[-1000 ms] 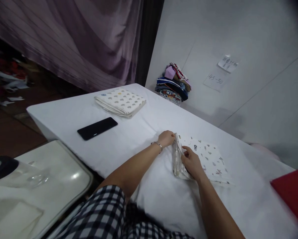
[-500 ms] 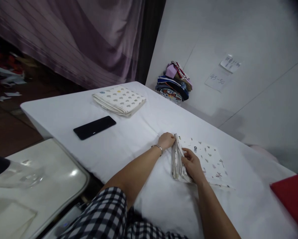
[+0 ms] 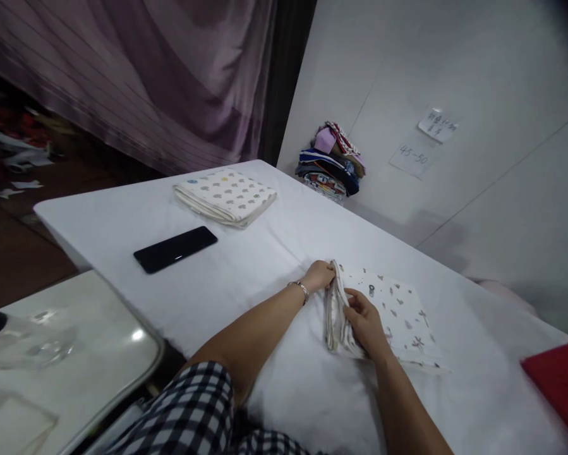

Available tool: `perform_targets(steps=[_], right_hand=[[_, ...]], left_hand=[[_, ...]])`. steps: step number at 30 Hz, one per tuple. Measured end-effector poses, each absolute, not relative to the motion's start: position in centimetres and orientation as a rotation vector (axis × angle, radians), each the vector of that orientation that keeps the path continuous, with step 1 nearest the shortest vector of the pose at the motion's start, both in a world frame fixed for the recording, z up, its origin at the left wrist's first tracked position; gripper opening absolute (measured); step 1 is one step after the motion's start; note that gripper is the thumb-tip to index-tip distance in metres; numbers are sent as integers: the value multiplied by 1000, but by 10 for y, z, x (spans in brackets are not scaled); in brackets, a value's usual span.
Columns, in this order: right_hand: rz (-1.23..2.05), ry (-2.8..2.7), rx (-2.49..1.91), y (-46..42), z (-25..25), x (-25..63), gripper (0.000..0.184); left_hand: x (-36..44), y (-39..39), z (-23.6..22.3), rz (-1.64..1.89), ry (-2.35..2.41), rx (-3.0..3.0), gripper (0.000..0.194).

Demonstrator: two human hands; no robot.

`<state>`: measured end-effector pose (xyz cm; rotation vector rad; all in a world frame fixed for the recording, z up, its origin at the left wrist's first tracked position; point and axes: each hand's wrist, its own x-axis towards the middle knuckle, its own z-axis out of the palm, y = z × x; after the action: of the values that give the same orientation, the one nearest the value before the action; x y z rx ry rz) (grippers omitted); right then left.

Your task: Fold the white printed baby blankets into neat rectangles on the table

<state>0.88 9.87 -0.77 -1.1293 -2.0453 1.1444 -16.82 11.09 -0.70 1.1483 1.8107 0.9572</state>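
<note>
A white cloth with small printed motifs lies folded in layers on the white-covered table. My left hand, with a bracelet at the wrist, grips the far corner of its left, layered edge; the fingertips are partly hidden behind the folds. Nearer to me on that same edge, my right hand pinches the layers between thumb and fingers. The cloth's left edge stands a little raised between both hands, while its right part rests flat.
A folded patterned cloth lies at the table's far end, with a black phone nearer. Clothes are piled by the wall. Red material is at the right edge; a pale machine top stands at lower left.
The view has shifted slightly, so everything sits a little lower in it. Both hands keep their hold on the cloth's left edge, with hardly any movement against it.
</note>
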Motion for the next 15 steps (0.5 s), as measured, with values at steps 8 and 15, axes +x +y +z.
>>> perform_targets(steps=[8, 15], right_hand=[[1016, -2209, -1126, 92, 4, 4, 39], [973, -2193, -1143, 90, 6, 3, 45]], left_hand=[[-166, 106, -2, 1024, 1683, 1038, 18], [-171, 108, -6, 1098, 1701, 958, 22]])
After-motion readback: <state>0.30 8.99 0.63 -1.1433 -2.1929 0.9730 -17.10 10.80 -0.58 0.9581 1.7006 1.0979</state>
